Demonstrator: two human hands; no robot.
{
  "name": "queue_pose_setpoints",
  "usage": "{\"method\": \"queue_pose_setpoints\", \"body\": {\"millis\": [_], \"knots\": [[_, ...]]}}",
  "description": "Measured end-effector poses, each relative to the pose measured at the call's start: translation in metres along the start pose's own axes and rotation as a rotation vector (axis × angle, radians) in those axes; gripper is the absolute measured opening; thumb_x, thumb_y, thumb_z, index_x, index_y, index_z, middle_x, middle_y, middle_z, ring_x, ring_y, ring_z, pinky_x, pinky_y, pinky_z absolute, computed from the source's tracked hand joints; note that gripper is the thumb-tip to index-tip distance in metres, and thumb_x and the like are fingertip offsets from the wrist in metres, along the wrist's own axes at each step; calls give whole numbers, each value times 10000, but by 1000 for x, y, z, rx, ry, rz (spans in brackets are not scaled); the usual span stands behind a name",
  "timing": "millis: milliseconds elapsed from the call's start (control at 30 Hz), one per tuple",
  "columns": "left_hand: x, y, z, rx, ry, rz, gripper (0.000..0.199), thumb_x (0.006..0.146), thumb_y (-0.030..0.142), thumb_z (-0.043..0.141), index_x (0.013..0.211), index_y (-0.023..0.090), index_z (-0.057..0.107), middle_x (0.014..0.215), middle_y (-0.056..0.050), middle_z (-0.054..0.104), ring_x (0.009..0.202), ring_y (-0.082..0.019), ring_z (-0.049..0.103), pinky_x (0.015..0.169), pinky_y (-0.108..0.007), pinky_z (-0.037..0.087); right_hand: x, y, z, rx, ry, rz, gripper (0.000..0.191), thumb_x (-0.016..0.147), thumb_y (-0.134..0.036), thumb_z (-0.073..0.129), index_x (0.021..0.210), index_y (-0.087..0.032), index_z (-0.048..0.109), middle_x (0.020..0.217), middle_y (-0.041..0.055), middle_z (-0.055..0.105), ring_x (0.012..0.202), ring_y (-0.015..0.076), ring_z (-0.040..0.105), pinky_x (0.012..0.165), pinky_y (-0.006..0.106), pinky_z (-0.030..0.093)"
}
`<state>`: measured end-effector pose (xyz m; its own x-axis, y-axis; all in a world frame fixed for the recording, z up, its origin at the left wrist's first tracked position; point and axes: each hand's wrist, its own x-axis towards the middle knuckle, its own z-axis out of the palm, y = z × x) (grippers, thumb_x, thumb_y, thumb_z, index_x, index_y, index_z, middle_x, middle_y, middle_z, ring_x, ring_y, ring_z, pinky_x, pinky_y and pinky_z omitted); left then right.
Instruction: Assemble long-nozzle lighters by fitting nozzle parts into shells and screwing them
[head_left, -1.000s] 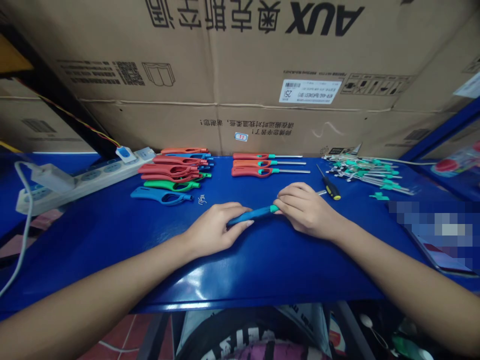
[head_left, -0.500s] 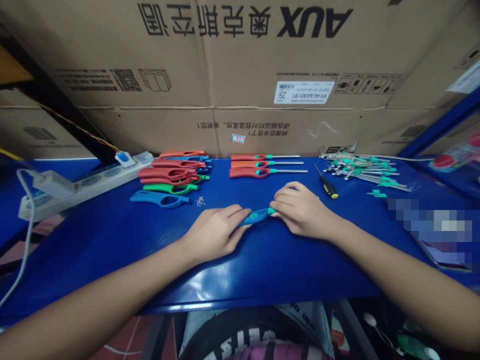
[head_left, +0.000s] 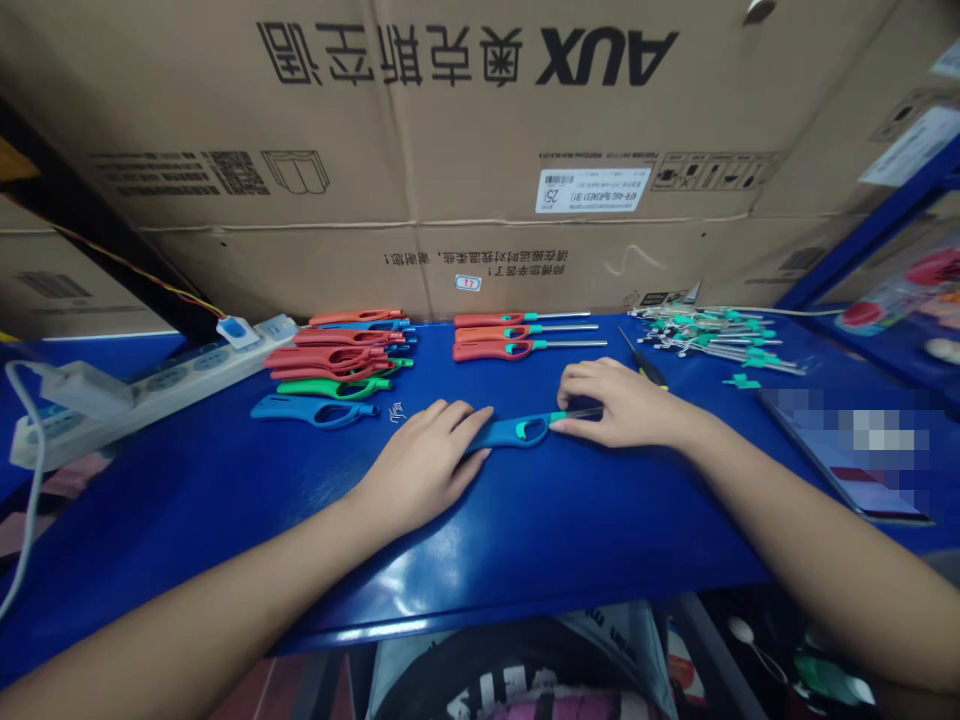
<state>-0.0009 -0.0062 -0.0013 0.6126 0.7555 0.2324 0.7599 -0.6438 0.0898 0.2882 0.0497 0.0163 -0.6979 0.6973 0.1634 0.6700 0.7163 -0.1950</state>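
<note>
A blue long-nosed lighter [head_left: 504,432] with a green trigger and green collar lies across the blue table in front of me. My left hand [head_left: 431,450] grips its handle end between thumb and fingers, covering that end. Around the metal tube [head_left: 585,412], my right hand [head_left: 619,405] has its thumb and forefinger apart; the thumb tip is close to the collar, and whether it touches I cannot tell. Beyond my hands, several lighters with metal tubes [head_left: 499,348] lie in a row. Several tubeless lighter bodies [head_left: 322,360] in red, orange, green and blue are stacked to the left.
Tube-and-trigger parts [head_left: 705,335] are heaped at the back right, near a screwdriver [head_left: 651,370] partly behind my right hand. Small metal bits [head_left: 396,412] lie by the bodies. A power strip [head_left: 161,385] runs along the left; a phone [head_left: 840,450] lies right. Cardboard [head_left: 420,130] stands behind.
The lighter now lies flatter with its trigger opening facing up. My right thumb and forefinger have parted, baring part of the tube. My left hand stays on the handle. The view has shifted slightly.
</note>
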Motion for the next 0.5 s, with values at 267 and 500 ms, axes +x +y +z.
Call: {"method": "queue_pose_setpoints", "body": {"millis": [267,500], "knots": [[-4,8,-9,102,-78,-104,457,997,319,510,1401,107,522,1196,-169,624,1046,-330,604,873,-477,548,-11,32,-26,-383,115,816,247,906,-349,499,1035,-207,655,1086,111,727,959,317,676,623,335,406],[-10,14,-10,-53,-120,-73,369,1002,196,456,1344,91,547,1168,-149,587,1048,-292,568,934,-464,541,-15,40,-40,-366,-140,935,499,815,-387,639,1248,-150,563,1027,200,715,857,342,685,614,369,440]]}}
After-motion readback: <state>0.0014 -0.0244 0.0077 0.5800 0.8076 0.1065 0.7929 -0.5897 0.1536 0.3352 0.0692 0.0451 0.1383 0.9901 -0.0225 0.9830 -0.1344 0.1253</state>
